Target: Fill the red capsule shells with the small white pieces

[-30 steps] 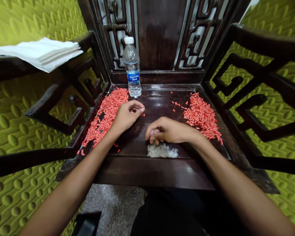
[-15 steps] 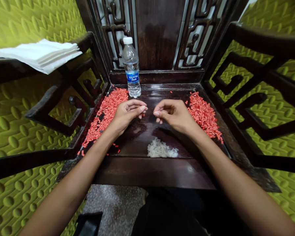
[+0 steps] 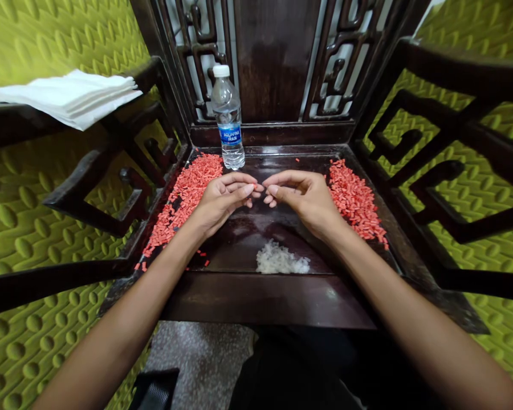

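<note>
My left hand (image 3: 223, 200) pinches a small red plastic piece (image 3: 255, 187) between thumb and forefinger above the middle of the dark wooden seat (image 3: 235, 245). Facing it, my right hand (image 3: 310, 196) has its thumb and forefinger pressed together, the tips close to the red piece. Whatever sits in that right pinch, if anything, is too small to make out. Beside my left hand lies a long heap of red pieces (image 3: 188, 191). Another red heap (image 3: 354, 199) is by my right hand. Small clear pieces (image 3: 280, 259) form a pile near the front edge.
A water bottle (image 3: 229, 125) stands upright at the back left of the seat. White napkins (image 3: 77, 97) rest on the left armrest. Carved wooden armrests (image 3: 436, 176) enclose both sides, and a latticed backrest (image 3: 277, 62) rises behind. One stray red piece (image 3: 297, 160) lies at the back.
My hands have come closer together, with the fingertips now nearly meeting. The red piece shows more clearly in my left pinch. Heaps and bottle stay put.
</note>
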Action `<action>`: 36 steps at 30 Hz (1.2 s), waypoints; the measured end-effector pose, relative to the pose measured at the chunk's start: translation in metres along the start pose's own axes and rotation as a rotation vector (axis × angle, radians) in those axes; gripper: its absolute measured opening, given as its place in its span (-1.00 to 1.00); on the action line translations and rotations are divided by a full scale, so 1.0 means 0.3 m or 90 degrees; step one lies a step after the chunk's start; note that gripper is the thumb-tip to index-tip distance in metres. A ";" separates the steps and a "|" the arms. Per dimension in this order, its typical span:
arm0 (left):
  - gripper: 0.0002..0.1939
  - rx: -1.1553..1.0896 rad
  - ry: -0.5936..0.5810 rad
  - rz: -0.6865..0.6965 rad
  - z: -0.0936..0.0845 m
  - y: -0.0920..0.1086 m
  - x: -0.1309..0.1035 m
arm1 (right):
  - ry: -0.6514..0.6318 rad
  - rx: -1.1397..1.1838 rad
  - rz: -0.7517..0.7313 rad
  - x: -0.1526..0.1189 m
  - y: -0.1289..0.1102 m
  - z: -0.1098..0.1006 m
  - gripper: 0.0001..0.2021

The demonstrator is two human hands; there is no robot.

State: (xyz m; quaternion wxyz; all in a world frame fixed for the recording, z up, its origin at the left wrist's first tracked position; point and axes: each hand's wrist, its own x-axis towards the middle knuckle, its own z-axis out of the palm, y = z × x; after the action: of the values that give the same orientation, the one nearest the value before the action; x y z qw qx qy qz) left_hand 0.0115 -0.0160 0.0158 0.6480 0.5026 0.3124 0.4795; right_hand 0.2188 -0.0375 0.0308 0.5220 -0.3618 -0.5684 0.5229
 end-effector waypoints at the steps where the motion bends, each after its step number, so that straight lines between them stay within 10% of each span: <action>1: -0.66 0.000 0.001 -0.001 0.001 0.000 0.000 | -0.001 -0.001 -0.003 -0.001 0.001 0.001 -0.57; 36: -0.59 0.223 -0.014 0.115 0.011 0.006 0.000 | -0.090 -0.194 -0.105 -0.013 0.005 0.001 -0.72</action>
State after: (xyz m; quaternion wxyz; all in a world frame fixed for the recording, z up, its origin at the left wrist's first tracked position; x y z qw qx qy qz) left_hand 0.0138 -0.0169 0.0186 0.5082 0.6389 0.3379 0.4683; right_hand 0.2190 -0.0409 0.0287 0.4607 -0.3513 -0.7043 0.4102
